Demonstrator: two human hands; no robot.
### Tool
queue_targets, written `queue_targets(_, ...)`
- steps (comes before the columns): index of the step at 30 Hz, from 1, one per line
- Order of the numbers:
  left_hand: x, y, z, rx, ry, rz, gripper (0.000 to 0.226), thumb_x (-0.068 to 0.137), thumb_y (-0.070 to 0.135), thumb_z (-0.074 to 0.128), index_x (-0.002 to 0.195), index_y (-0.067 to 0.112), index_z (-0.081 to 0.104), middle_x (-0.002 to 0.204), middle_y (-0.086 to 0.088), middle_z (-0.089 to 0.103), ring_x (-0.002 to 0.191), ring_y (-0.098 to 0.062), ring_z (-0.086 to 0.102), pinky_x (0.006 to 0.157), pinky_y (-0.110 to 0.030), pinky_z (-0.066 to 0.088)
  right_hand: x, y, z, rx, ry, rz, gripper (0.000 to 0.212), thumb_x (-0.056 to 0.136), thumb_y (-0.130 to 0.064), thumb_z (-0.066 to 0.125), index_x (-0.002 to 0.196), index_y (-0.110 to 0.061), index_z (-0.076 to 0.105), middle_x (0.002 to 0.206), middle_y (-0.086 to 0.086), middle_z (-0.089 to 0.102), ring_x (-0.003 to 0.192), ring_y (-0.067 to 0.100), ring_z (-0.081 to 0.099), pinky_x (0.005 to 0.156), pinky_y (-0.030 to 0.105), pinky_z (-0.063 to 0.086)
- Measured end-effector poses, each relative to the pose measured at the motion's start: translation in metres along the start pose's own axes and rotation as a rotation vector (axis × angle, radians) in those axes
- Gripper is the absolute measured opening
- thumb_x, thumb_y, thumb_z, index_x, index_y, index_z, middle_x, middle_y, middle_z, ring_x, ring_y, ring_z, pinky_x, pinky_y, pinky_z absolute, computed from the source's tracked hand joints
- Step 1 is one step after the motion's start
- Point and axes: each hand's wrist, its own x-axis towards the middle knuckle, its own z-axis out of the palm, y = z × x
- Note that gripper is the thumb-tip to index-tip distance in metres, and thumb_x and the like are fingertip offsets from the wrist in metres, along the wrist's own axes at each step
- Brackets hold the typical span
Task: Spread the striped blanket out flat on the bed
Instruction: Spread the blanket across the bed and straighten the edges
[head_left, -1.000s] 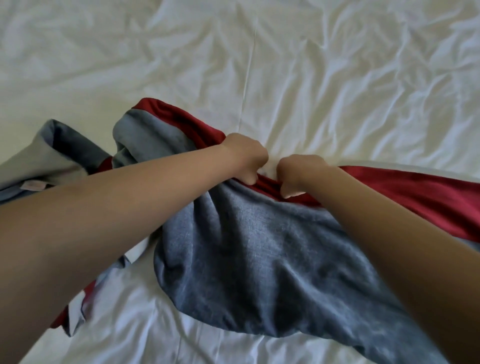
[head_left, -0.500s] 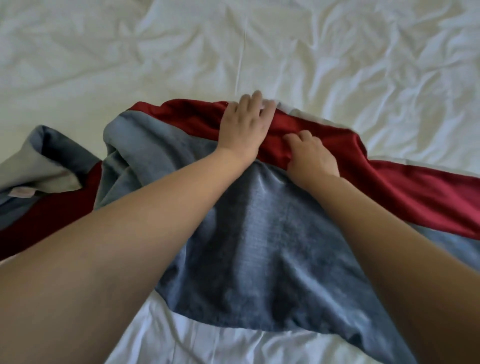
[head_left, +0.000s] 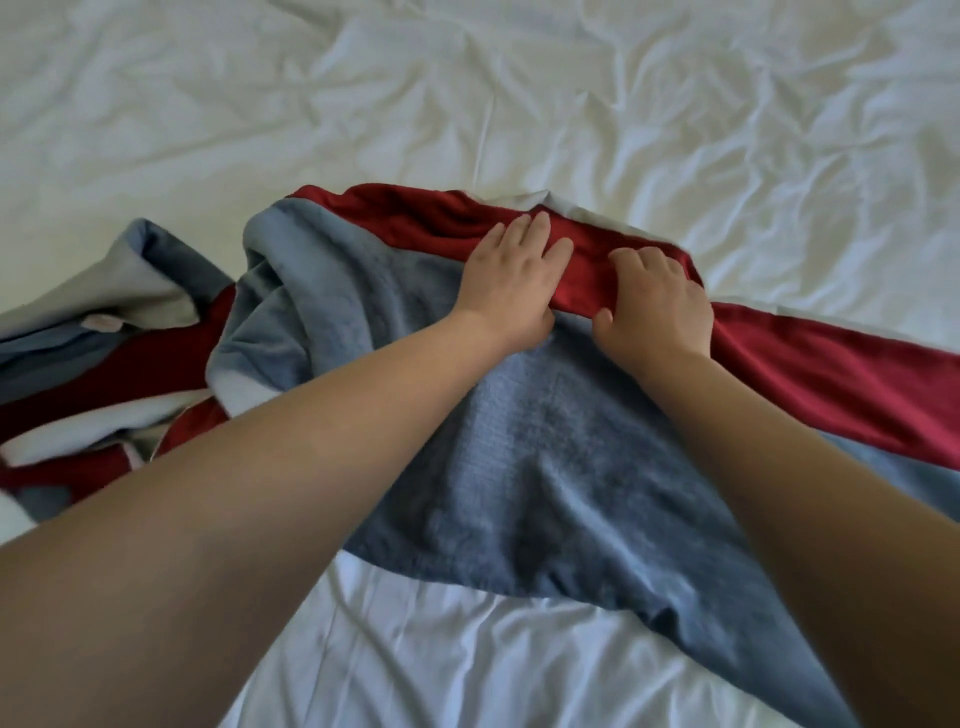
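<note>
The striped blanket (head_left: 545, 457), with blue, red and white bands, lies bunched across the white bed (head_left: 519, 104), its left part crumpled in folds. My left hand (head_left: 511, 280) lies on the red band at the blanket's far edge with its fingers straight, pressing down. Just to the right, my right hand (head_left: 657, 301) has its fingers curled over the same red band, with the thumb at the band's near side, gripping the fabric. Both forearms reach over the blue part.
A wrinkled white sheet covers the bed all around the blanket. A small pink label (head_left: 104, 323) shows on the crumpled folds at the left. More white sheet (head_left: 441, 665) shows in front of the blanket's near edge.
Both fists, which gripped the red edge close to me, have pushed it away across the bed. My left hand has opened flat and the blanket's far edge lies farther out.
</note>
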Motion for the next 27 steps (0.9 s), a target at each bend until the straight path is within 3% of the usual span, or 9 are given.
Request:
queue_targets(8,-0.053,0.056,0.007,-0.051,0.069,-0.081,0.063,0.073,0.027,0.064,0.132,0.014,0.044,0.128,-0.011,0.048,0.119,-0.027,0.045,0.101,-0.038,0.037,-0.062,0.015,0.000,-0.071,-0.036,-0.078,0.043,0.075,-0.022,0.063,0.115,-0.013,0.051,0.115,0.008,0.053,0.105,0.030,0.051,0.076,0.038,0.041)
queue_targets(12,-0.085,0.082,0.021,-0.041,0.028,-0.021,0.065,0.071,0.032,0.066,0.130,0.015,0.044,0.123,-0.009,0.049,0.115,-0.026,0.047,0.097,-0.036,0.038,-0.111,0.028,0.014,-0.083,-0.094,-0.055,0.047,0.075,-0.024,0.064,0.118,-0.013,0.051,0.116,0.009,0.051,0.109,0.030,0.050,0.080,0.039,0.041)
queue_targets(18,-0.155,0.110,0.027,-0.007,-0.070,0.120,0.058,0.071,0.025,0.060,0.126,0.016,0.046,0.117,-0.008,0.050,0.107,-0.026,0.050,0.087,-0.035,0.041,-0.195,0.033,0.028,-0.100,-0.144,0.048,0.042,0.074,-0.021,0.064,0.115,-0.015,0.055,0.119,0.007,0.051,0.111,0.028,0.049,0.082,0.038,0.041)
queue_targets(20,-0.182,0.115,0.026,-0.009,-0.075,0.170,0.047,0.072,0.025,0.057,0.118,0.016,0.051,0.112,-0.006,0.052,0.102,-0.026,0.052,0.080,-0.035,0.042,-0.224,0.031,0.033,-0.096,-0.150,0.098,0.043,0.075,-0.021,0.064,0.116,-0.015,0.055,0.119,0.007,0.052,0.111,0.029,0.049,0.083,0.039,0.042)
queue_targets(23,-0.223,0.122,0.025,-0.034,0.018,0.332,0.017,0.074,0.017,0.048,0.088,0.014,0.058,0.089,-0.007,0.058,0.080,-0.027,0.057,0.061,-0.035,0.042,-0.263,0.023,0.041,-0.123,-0.098,0.149,0.029,0.076,-0.013,0.057,0.104,-0.009,0.055,0.106,0.013,0.055,0.099,0.034,0.052,0.075,0.041,0.043)
queue_targets(25,-0.244,0.126,0.028,0.001,0.044,0.447,0.021,0.076,0.014,0.039,0.077,0.016,0.060,0.075,-0.004,0.059,0.064,-0.023,0.057,0.051,-0.030,0.042,-0.285,0.016,0.045,-0.106,-0.088,0.182,0.020,0.078,-0.008,0.052,0.098,-0.008,0.053,0.097,0.013,0.059,0.089,0.034,0.058,0.066,0.039,0.044)
queue_targets(27,-0.258,0.129,0.037,0.084,0.013,0.498,0.021,0.077,0.012,0.044,0.076,0.019,0.064,0.071,0.001,0.060,0.060,-0.018,0.059,0.046,-0.026,0.045,-0.303,0.010,0.052,-0.091,-0.120,0.162,0.017,0.079,-0.008,0.052,0.095,-0.011,0.054,0.092,0.010,0.063,0.083,0.033,0.063,0.059,0.035,0.045)
